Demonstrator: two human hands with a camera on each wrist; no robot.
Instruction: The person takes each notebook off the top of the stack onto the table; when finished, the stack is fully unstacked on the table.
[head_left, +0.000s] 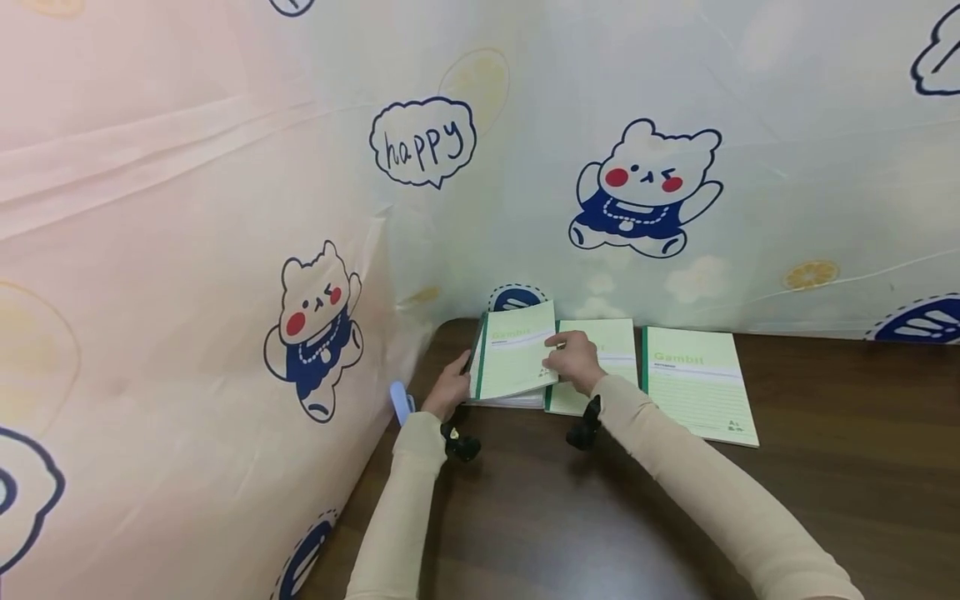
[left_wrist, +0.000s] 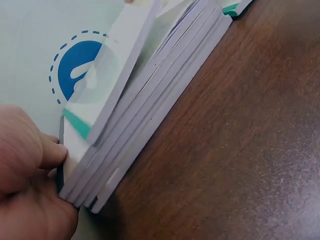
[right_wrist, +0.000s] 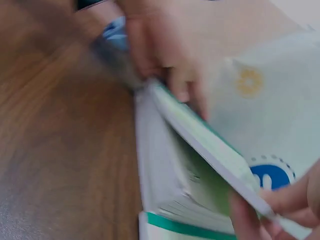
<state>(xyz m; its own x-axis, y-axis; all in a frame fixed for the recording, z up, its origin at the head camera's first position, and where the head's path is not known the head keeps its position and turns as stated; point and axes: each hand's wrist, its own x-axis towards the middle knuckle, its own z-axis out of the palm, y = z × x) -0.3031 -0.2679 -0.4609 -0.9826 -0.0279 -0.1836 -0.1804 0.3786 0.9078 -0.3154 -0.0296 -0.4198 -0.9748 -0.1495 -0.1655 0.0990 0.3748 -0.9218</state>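
A pale green notebook [head_left: 513,367] with a dark green spine lies tilted over a stack of notebooks [left_wrist: 155,107] at the table's back left. Its right edge is raised, pinched between the thumb and fingers of my right hand [head_left: 576,360]. Light shows between it and the stack in the right wrist view, where my hand is partly cut off. My left hand [head_left: 447,387] grips the stack at its spine side, thumb against the edge in the left wrist view. Another notebook [head_left: 600,330] lies right beside the stack, partly covered by my right hand.
Farther right on the brown wooden table [head_left: 555,517] lies one more notebook [head_left: 697,400] marked Gambit. A light blue object [head_left: 401,402] is by my left wrist, at the table's left edge. Printed cloth [head_left: 525,208] hangs along the back and left sides.
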